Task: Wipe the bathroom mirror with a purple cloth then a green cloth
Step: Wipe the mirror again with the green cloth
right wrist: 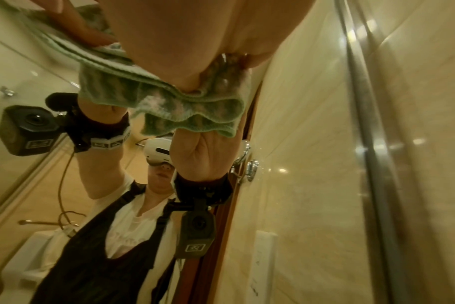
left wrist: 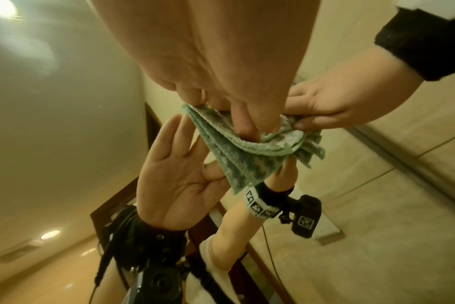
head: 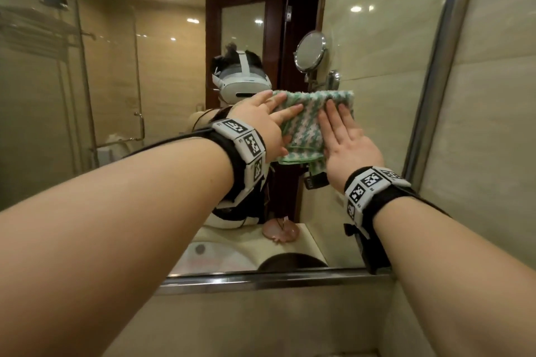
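A folded green-and-white cloth (head: 307, 122) lies flat against the bathroom mirror (head: 150, 90), right of its middle. My left hand (head: 268, 122) presses on the cloth's left part with straight fingers. My right hand (head: 346, 139) presses on the right part, palm flat and fingers pointing up. In the left wrist view the cloth (left wrist: 237, 156) bunches under my fingers (left wrist: 243, 125), and my right hand (left wrist: 327, 109) meets it from the right. In the right wrist view the cloth's lower folds (right wrist: 190, 111) hang loose below my palm. A pinkish crumpled cloth (head: 280, 230) shows in the reflection, lying on the counter.
The mirror's metal frame runs along the bottom (head: 261, 280) and up the right side (head: 435, 72), with tiled wall (head: 487, 124) beyond. Reflected in the glass are a round wall-mounted mirror (head: 310, 51), a sink (head: 208, 255), a dark door and a glass shower screen.
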Motion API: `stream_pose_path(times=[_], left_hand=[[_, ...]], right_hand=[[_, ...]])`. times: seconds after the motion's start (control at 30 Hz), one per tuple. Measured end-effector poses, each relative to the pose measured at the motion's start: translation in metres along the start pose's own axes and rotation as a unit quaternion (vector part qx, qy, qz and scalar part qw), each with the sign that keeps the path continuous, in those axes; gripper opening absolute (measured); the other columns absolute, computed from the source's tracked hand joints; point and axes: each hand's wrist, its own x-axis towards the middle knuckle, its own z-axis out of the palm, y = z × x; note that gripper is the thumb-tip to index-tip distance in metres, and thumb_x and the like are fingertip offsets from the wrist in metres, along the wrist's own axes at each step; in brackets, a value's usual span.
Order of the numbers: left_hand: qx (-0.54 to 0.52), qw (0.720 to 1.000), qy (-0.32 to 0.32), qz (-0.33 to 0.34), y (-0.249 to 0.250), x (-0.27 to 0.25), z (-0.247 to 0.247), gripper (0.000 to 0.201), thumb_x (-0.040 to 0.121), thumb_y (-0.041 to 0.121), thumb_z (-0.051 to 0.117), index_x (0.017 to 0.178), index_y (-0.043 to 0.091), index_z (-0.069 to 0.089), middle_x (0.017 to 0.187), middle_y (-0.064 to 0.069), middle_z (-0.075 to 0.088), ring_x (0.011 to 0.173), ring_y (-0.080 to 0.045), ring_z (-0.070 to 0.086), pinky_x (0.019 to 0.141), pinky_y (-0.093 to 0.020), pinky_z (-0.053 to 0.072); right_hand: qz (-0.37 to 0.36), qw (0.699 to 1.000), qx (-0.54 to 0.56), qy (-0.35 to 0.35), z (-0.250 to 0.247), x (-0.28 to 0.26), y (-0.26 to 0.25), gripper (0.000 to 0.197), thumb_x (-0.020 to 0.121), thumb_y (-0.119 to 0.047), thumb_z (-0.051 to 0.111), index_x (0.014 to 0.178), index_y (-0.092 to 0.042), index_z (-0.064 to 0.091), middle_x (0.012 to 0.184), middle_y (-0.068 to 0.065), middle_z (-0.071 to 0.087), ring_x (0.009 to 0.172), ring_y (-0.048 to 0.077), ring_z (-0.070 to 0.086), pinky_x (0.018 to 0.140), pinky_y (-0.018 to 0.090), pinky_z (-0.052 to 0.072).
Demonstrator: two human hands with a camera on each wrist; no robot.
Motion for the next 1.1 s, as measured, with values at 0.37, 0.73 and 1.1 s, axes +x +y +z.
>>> stream_pose_path(times=[0.37,0.73,1.1], left_hand=[[-0.015,0.996,0.073,0.058,0.067,0.079,-0.057,0.053,0.098,0.052,0.027,0.147,0.032,0.026,0.157,0.000,-0.008,0.144,-0.029,-0.008,0.114,-0.039,-0.008],[-0.003,0.993,0.097,0.061,0.073,0.084,-0.057,0.049,0.098,0.051,0.027,0.144,0.035,0.029,0.158,-0.002,-0.006,0.144,-0.029,-0.007,0.113,-0.044,-0.010],[0.016,0.998,0.059,0.017,0.010,0.024,-0.018,0.056,0.097,0.054,0.022,0.149,0.032,0.015,0.157,0.003,-0.010,0.143,-0.027,-0.011,0.110,-0.053,-0.011]], right_hand=[[0.156,0.984,0.031,-0.075,0.008,-0.006,0.081,0.071,0.092,-0.008,0.025,0.142,-0.007,-0.026,0.148,0.009,-0.035,0.140,0.022,-0.023,0.116,0.033,-0.007],[0.142,0.987,0.059,-0.051,0.016,-0.006,0.096,0.075,0.093,-0.011,0.032,0.143,-0.007,-0.024,0.148,0.010,-0.035,0.139,0.023,-0.025,0.115,0.032,-0.011],[0.044,0.997,0.048,-0.030,-0.017,0.001,0.031,0.075,0.096,-0.014,0.034,0.142,-0.010,-0.025,0.147,0.008,-0.037,0.138,0.022,-0.028,0.114,0.031,-0.004]])
